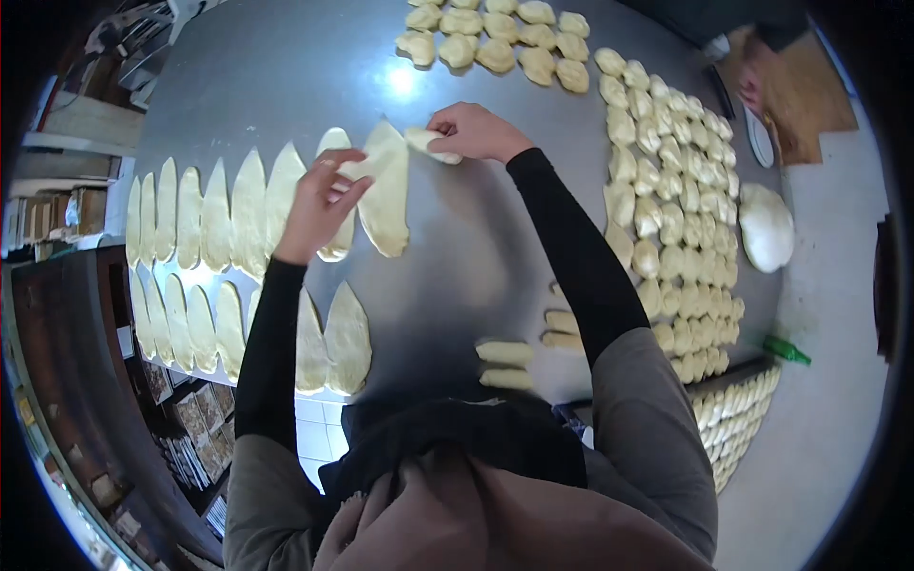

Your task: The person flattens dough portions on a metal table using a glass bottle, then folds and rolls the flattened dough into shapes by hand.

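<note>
My right hand is closed on the end of a small oblong dough piece, low over the metal table. Just left of it lies a long flattened dough strip with a pointed far end. My left hand hovers over the neighbouring flat strips, thumb and fingers apart, with nothing visibly gripped. Its fingers partly hide a flat dough strip beneath. More flattened dough strips line up to the left in two rows, one nearer my body.
Dough lumps sit in rows at the far side, and many more dough pieces fill the right. Short dough rolls lie near my body. A large dough mass, a green bottle and another person's hand are at right.
</note>
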Tool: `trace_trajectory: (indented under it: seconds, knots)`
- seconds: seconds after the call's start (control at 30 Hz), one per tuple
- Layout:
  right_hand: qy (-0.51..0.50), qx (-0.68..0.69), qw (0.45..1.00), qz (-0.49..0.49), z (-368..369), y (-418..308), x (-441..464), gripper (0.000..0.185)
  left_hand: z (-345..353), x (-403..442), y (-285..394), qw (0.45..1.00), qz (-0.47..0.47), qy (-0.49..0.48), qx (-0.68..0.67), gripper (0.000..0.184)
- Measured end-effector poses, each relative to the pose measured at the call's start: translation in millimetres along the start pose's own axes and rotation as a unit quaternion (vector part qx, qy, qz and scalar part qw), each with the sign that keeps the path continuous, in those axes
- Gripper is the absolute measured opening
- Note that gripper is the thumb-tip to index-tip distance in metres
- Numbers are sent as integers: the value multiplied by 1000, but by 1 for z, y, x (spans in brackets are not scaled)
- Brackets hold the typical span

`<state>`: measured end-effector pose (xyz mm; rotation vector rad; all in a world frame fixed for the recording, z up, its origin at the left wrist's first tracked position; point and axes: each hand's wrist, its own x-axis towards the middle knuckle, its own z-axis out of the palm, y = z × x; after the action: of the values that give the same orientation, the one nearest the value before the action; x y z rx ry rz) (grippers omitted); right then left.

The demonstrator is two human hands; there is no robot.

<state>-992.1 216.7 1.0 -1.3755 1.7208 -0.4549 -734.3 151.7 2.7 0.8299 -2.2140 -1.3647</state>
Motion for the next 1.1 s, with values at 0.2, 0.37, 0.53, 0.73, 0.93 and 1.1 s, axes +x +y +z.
trace_trajectory:
  seconds: [0.2, 0.37, 0.53, 0.73, 0.93, 1.1]
  knots:
    - [-35, 291, 948, -124, 43, 3, -141, 30, -23, -74, -5, 989, -118, -26, -88, 24]
    - [14, 162, 985, -52, 95, 27, -228, 29, -26, -93, -9, 979, -155, -73, -109, 24]
    - [164, -11, 979, -118, 107, 12, -221, 31, -17, -90, -13, 976, -151, -134, -77, 20]
    - [73, 33, 990, -116, 133, -41, -136, 22, 10, -58, -30, 915, -192, -338, -112, 21]
    - [278, 4, 944, -174, 121, -7, -36, 18, 6, -11, -33, 975, -145, -89, -141, 14]
    - [161, -87, 967, -178, 109, -23, -22, 17, 2, -3, -26, 969, 48, -204, 131, 21]
